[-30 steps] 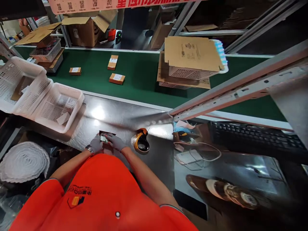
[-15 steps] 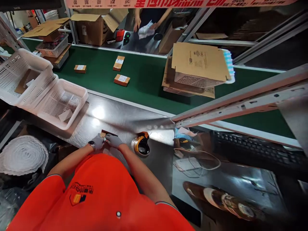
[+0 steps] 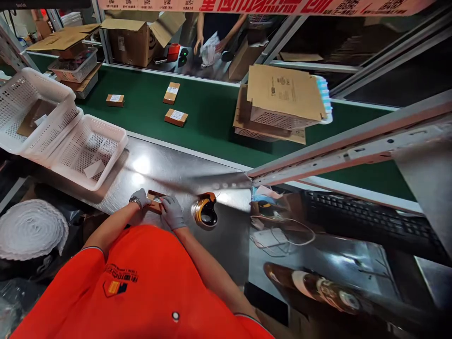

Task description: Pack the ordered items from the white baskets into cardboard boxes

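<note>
A small brown cardboard box [image 3: 154,205] is between my gloved hands, just in front of my red shirt. Its top stands open, and something small and pale shows inside, too small to name. My left hand [image 3: 140,197], with a watch at the wrist, grips the box's left end. At the right end, my right hand [image 3: 173,213] is closed on the box, its fingertips at the opening. To the right of that hand, a yellow and black tape dispenser [image 3: 205,210] rests on the metal table [image 3: 180,181].
White plastic baskets [image 3: 124,136] stand at the left. Beyond the table runs a green conveyor belt [image 3: 141,110] carrying small labelled boxes [image 3: 175,117] and a cardboard-covered basket [image 3: 282,96]. A keyboard [image 3: 367,219] and a bottle [image 3: 314,285] lie right. Across the belt, a person's hands hold a white bag [image 3: 210,51].
The small box now shows its open top and contents. My hands have moved apart around it, the right one slightly right. The view has shifted a little.
</note>
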The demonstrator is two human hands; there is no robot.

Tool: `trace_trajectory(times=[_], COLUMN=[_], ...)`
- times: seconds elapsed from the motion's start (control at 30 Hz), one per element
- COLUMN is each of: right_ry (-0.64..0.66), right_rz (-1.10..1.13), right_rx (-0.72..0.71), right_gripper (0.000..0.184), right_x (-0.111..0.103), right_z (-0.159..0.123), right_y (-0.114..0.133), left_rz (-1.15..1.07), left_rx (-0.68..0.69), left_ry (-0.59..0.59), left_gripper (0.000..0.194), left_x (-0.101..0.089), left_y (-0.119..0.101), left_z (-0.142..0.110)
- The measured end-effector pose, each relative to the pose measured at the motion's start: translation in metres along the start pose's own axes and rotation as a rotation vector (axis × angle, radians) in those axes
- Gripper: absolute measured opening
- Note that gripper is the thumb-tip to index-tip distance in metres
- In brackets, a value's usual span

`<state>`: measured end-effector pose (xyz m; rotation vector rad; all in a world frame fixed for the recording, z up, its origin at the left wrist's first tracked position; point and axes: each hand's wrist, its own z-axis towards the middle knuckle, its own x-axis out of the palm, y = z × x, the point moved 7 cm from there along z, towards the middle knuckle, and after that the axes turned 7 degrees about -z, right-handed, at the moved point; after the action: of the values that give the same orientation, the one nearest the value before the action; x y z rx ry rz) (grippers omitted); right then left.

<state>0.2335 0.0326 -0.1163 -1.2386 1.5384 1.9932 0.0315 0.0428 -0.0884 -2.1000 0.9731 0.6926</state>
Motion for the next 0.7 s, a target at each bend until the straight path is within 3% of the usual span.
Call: trace_trajectory(times=[0.07,0.13,0.23,0.3,0.5,0.7], right_ry=[-0.003,0.077,0.255,0.301,0.227,0.162], right_rz=[-0.127,-0.257,-0.304,-0.279,-0.221,-0.153], right_rx=[-0.013,-0.009,-0.023,-0.047,-0.073,-0.093], right_gripper=[0.061,0.069,0.058,0.053,0.047,0.047], right_x=[-0.005,-0.004,0.006,0.013,0.025,0.022], right_z=[0.010,0.018,0.016,0.008,-0.005,-0.007], right_y=[0.009,0.013,0.011,0.005,-0.015,-0.012], left_rz=[-0.031,-0.061,-0.114,-0.155,-0.273,-0.196], left_rx=[-0.014,-0.017,-0.025,-0.037,-0.063,-0.032], left_ry=[0.011,0.028,0.048,0.054,0.059,0.060], left_gripper=[0.070,0.061,0.045,0.040,0.033,0.035], left_x=[0.002,0.003,0.004,0.007,0.019,0.012], left_y=[0.002,0.002,0.004,0.006,0.019,0.019], left_z=[0.003,0.006,0.008,0.009,0.008,0.021])
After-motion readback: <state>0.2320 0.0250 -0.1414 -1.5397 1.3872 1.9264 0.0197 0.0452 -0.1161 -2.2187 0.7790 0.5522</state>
